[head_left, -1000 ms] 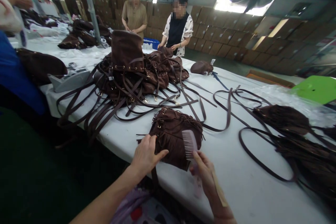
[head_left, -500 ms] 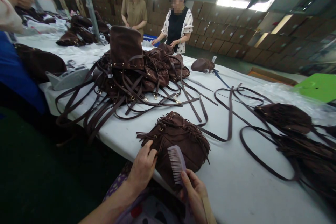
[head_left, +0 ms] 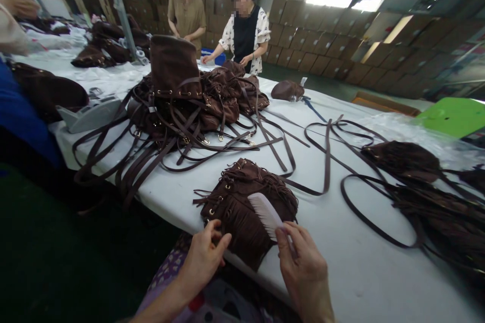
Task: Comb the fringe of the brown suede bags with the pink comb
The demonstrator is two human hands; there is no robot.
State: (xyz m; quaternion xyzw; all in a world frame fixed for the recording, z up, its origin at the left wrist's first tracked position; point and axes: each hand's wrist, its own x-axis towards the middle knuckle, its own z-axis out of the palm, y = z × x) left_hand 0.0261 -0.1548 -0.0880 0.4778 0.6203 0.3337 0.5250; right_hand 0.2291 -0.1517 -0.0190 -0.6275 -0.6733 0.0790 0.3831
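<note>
A dark brown fringed bag with gold eyelets lies on its side at the table's near edge. My right hand grips a pale lilac comb by its handle. The comb's toothed part is over the bag's fringe; whether its teeth touch the strands I cannot tell. Beside the eyelet end of the bag is my left hand, its fingers loosely bent and the thumb apart from them, with nothing seen between them.
A heap of brown bags with long trailing straps covers the table beyond. More fringed bags and looped straps lie at right, near clear plastic and a green panel. Two people stand across the table; another person's arm is at far left.
My right hand has moved the comb right and turned it so it tilts up to the left. My left hand has drawn slightly back and loosened from the bag. The bag's fringe hangs straighter.
</note>
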